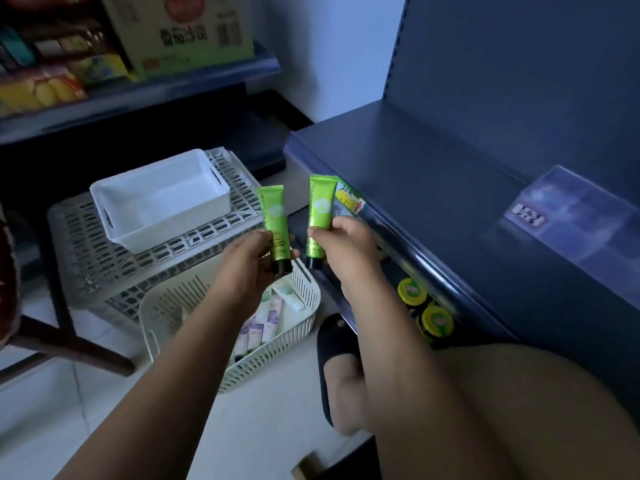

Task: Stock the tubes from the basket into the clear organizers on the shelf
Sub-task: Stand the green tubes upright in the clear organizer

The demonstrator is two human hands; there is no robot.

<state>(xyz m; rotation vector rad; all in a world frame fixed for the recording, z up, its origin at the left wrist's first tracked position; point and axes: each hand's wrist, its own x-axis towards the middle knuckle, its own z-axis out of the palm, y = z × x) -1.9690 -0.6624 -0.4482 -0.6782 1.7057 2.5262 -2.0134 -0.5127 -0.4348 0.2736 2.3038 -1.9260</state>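
My left hand (250, 258) grips a green tube (273, 216) with its black cap pointing down. My right hand (346, 245) grips a second green tube (319, 208), also cap down. Both tubes are held upright above a pale slotted basket (166, 306) on the floor, which holds several white and lilac tubes (263, 320). A clear organizer (581, 216) stands on the blue shelf (415, 168) to the right, well away from both hands.
A white bin (159, 199) sits on an upturned grey crate (86, 258) behind the basket. Yellow-lidded jars (412, 292) stand on the lower shelf under the blue ledge. My slippered foot (337, 348) and knee are at the right. Boxed goods fill the upper-left shelf.
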